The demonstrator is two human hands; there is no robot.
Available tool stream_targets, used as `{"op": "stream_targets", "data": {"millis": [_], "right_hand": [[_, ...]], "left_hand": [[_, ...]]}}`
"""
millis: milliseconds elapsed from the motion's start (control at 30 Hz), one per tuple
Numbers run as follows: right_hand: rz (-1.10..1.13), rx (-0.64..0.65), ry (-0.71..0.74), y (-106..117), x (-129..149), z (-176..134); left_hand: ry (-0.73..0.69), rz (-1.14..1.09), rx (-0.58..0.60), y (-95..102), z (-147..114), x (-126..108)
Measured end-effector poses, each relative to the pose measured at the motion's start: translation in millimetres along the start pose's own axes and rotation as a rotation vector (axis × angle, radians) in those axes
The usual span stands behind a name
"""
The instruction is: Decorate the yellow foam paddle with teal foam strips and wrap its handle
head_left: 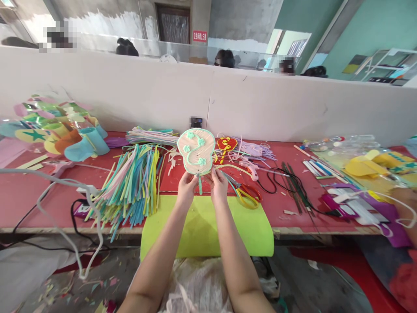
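Where the fan [196,150] is standing: just beyond and above the fingers [214,173], facing the wearer.
Long axis: running upright, green handle [200,188] pointing down between the hands.
Left hand [186,189]: pinching the lower edge near the handle.
Right hand [219,186]: pinching the lower right edge; neither hand lying clearly nearer.
Worktop [274,211]: spreading red beneath, fuzzy strips [130,184] lying left of the fingers, scissors [249,196] right.
Room: pale partition [137,91] rising beyond.
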State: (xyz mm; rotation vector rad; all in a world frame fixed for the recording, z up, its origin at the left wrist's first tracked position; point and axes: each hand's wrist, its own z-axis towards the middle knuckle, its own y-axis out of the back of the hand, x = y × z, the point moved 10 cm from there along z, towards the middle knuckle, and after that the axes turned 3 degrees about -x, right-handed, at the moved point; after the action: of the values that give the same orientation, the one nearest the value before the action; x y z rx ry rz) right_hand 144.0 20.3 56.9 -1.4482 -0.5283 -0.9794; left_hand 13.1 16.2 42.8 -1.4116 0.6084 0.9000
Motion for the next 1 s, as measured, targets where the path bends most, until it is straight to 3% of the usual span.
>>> {"op": "stream_targets", "data": {"millis": [667,833,1000], "right_hand": [[-0.112,-0.096,0.027,14.8,1.1,3.1],[-0.343,-0.207,0.147,26.0,10.4,-0.2],[-0.461,-0.147,0.286,13.5,24.0,-5.5]], "left_hand": [[-0.007,-0.005,0.025,-1.3,0.0,1.7],[-0.051,0.059,-0.003,2.4,0.0,-2.3],[-0.098,0.112,-0.02,3.0,-1.9,-6.4]]}}
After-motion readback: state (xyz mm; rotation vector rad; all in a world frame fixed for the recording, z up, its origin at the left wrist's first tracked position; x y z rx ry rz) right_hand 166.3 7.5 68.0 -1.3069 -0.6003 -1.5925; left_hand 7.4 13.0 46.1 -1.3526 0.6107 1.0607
